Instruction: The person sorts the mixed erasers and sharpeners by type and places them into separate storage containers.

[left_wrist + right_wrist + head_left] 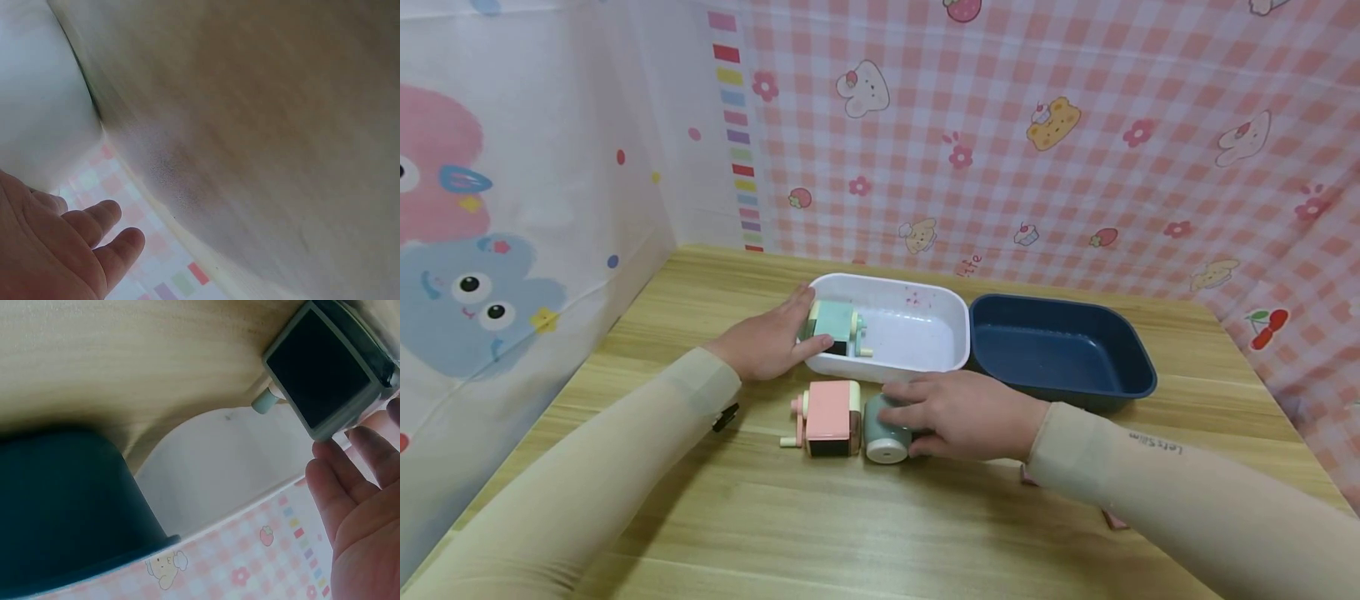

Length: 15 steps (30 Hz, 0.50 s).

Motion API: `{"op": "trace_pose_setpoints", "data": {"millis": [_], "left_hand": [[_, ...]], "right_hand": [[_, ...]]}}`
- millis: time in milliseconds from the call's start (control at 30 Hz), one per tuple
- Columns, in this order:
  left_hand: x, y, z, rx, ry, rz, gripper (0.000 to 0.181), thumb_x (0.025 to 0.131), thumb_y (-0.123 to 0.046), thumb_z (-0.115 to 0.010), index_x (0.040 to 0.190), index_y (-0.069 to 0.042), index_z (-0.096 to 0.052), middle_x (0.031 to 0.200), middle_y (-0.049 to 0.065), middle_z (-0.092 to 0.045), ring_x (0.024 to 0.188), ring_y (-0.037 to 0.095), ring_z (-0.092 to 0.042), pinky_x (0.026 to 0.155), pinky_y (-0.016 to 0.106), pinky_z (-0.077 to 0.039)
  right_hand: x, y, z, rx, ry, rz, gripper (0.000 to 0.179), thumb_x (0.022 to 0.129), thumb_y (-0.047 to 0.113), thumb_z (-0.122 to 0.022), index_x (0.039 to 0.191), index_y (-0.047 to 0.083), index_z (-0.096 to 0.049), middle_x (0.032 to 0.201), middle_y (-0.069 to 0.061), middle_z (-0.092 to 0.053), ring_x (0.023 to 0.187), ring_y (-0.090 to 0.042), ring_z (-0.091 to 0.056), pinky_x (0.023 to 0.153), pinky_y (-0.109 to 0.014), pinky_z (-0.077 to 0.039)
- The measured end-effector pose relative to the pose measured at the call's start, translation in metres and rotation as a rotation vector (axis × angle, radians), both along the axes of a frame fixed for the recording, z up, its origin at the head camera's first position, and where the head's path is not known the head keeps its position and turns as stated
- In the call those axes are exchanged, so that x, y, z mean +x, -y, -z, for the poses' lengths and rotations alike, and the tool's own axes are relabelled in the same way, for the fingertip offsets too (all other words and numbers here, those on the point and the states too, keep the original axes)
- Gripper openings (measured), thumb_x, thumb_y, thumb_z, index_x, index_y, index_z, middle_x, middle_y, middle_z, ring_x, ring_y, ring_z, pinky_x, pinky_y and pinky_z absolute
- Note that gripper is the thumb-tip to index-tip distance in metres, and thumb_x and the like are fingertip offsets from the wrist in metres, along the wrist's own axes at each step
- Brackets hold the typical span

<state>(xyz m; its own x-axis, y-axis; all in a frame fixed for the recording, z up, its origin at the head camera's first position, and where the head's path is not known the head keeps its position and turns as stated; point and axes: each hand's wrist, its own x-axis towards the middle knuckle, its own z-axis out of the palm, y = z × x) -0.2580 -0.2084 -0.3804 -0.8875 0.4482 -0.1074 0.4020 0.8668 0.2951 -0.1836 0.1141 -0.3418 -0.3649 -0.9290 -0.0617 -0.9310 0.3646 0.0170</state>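
Note:
A mint-green crank pencil sharpener (pixel 835 321) lies in the left end of the white tray (pixel 917 367). My left hand (pixel 771 337) rests at that end, thumb over the rim beside the sharpener, other fingers extended along the outside. In front of the tray, a pink crank pencil sharpener (pixel 831 410) sits on the table, its handle pointing left. Just right of it is a grey-green pencil sharpener (pixel 883 429) with a pale round end. My right hand (pixel 966 412) holds this one, fingers across its top and thumb at its right side. The right wrist view shows its dark square face (pixel 319 369).
A dark blue tray (pixel 1060 387) stands right of the white one, nearly touching it. Small pink pieces (pixel 1115 520) lie partly hidden under the right forearm. Behind the wooden table (pixel 865 533) hangs a pink checked cloth (pixel 1000 192); a printed white cloth (pixel 587 150) hangs at left.

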Motion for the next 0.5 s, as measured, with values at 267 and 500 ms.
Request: {"op": "trace_pose_setpoints", "data": {"millis": [267,500], "left_hand": [[-0.0002,0.0002,0.0001,0.009,0.006,0.003,0.103,0.104,-0.076,-0.028,0.168,-0.002,0.003,0.178,0.017,0.003,0.165,0.032,-0.009,0.131,0.051,-0.023],[-0.0002,0.0001,0.0003,0.009,0.002,0.001,0.103,0.104,-0.075,-0.028,0.168,-0.001,0.003,0.178,0.018,0.002,0.165,0.033,-0.009,0.131,0.051,-0.023]], "right_hand": [[0.0010,-0.0001,0.0013,0.050,0.011,0.015,0.059,0.097,0.041,-0.076,0.151,0.023,-0.060,0.160,-0.006,-0.054,0.138,-0.022,-0.060,0.110,-0.039,-0.054],[0.0022,0.0001,0.0013,0.079,0.031,0.033,0.064,0.096,0.040,-0.077,0.154,0.023,-0.057,0.163,-0.006,-0.050,0.147,-0.025,-0.053,0.114,-0.042,-0.051]]}}
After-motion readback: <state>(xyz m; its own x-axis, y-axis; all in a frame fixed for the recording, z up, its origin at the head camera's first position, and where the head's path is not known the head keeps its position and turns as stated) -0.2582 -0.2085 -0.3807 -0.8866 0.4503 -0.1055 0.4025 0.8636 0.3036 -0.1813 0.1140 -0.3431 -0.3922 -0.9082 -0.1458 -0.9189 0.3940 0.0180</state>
